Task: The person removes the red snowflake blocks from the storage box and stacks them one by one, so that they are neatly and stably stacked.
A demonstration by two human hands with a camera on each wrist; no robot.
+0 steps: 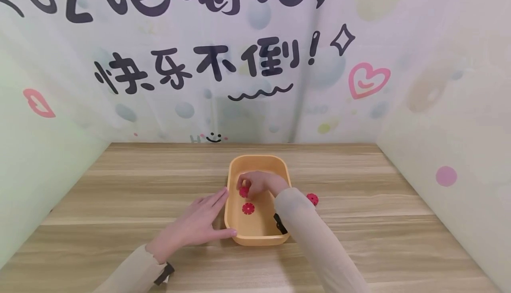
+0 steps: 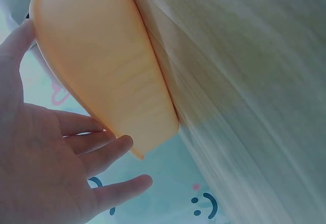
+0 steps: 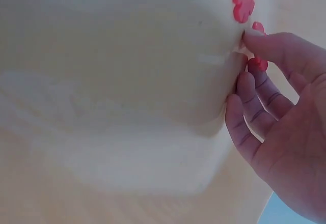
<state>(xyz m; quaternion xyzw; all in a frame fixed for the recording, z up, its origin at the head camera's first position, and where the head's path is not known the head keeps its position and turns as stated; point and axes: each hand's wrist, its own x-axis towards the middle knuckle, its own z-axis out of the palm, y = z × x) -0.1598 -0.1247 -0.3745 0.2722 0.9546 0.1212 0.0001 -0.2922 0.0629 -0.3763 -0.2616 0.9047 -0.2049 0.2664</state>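
An orange rectangular box (image 1: 261,240) stands on the wooden table. Inside it, my right hand (image 1: 258,183) pinches a red snowflake disc (image 1: 244,192) between thumb and fingers. The right wrist view shows that disc (image 3: 260,63) partly hidden by the fingertips. A second red disc (image 1: 248,208) lies flat on the box floor, close to the held one. My left hand (image 1: 199,222) rests against the box's left side, fingers extended and thumb on the front left rim. In the left wrist view its fingers touch the box's outer wall (image 2: 102,56).
On the table just right of the box lies another red disc (image 1: 312,199), beside the right sleeve (image 1: 315,235). A wooden tabletop (image 1: 139,186) extends around the box. Printed cloth walls (image 1: 255,115) rise at the back and both sides.
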